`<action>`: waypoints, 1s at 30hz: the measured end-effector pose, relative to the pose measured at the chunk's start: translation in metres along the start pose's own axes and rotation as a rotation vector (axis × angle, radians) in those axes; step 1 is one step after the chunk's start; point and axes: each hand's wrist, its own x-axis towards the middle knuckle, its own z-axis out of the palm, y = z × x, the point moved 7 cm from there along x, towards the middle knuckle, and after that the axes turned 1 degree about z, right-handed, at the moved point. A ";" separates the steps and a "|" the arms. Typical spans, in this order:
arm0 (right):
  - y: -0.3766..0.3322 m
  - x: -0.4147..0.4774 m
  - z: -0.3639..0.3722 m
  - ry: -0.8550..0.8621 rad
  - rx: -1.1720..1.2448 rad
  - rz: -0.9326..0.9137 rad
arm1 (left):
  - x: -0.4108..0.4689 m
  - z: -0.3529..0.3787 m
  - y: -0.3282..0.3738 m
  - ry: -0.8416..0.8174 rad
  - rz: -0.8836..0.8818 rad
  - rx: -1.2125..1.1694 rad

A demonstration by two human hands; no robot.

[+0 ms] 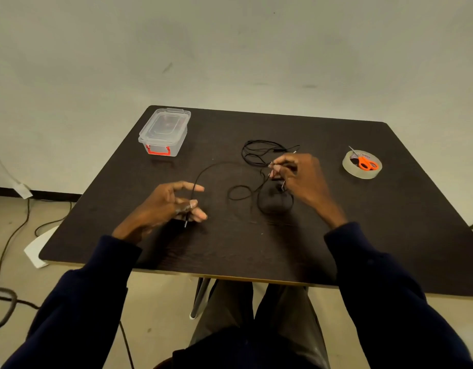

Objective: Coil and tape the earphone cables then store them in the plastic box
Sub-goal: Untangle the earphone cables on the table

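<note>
A black earphone cable lies in loose loops across the middle of the dark table. My left hand pinches one end of it, with the plug sticking out below the fingers. My right hand pinches the cable further along, near a tangle of loops behind it. The clear plastic box, lid on and with a red latch, stands at the table's back left. A roll of clear tape sits at the right, apart from both hands.
Small orange-handled scissors lie on top of the tape roll. Beside the table on the left, dark cables and a white sheet lie on the floor. My knees are under the table's near edge.
</note>
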 end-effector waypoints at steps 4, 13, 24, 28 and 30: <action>0.015 -0.006 0.019 -0.283 -0.192 0.058 | -0.003 0.008 -0.004 -0.095 -0.066 -0.023; 0.042 -0.028 0.006 -0.294 -0.270 0.158 | 0.012 0.014 -0.007 0.009 -0.012 -0.205; 0.003 -0.031 0.049 -0.119 -0.261 -0.020 | 0.002 0.029 0.018 -0.031 0.112 -0.311; -0.043 -0.016 0.060 -0.137 0.008 -0.131 | 0.002 0.041 0.039 -0.142 0.125 -0.384; -0.061 -0.008 0.071 -0.245 0.088 -0.167 | 0.005 0.049 0.047 -0.184 0.127 -0.420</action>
